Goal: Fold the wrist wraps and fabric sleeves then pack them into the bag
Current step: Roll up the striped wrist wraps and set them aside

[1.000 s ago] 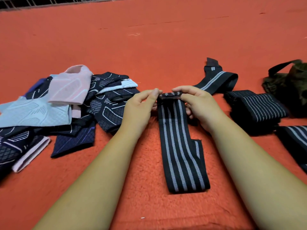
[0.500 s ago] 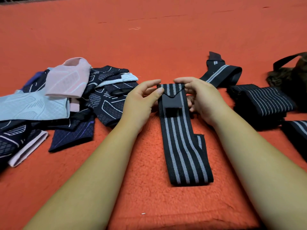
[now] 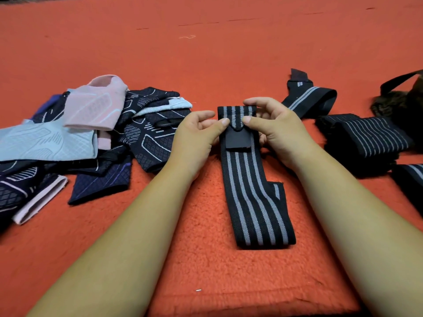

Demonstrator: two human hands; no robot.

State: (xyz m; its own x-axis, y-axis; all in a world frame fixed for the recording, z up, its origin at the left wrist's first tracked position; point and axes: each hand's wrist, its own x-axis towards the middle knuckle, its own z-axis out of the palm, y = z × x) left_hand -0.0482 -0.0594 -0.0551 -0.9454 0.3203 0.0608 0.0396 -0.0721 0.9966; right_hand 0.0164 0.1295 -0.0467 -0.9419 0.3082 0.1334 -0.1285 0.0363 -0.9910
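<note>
Striped wrist wrap (image 3: pixel 249 191) lies lengthwise on red mat (image 3: pixel 206 53), centre, far end folded over, black tab (image 3: pixel 238 139) on top. Left hand (image 3: pixel 196 131) pinches far end's left edge, thumb on top, fingers curled. Right hand (image 3: pixel 277 129) pinches right edge likewise.

Risks:
- stretchy band springs open if pinch loosens
- uneven pull from one hand skews fold
- tab may snag fleecy mat

Sleeve pile (image 3: pixel 91 124) left. Folded wraps (image 3: pixel 366 140) right, bag (image 3: pixel 402 99) beyond them, well apart from hands.

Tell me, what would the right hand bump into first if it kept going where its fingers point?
Probably the left hand: the right hand points across the striped wrist wrap both pinch, thumbs almost touching.
</note>
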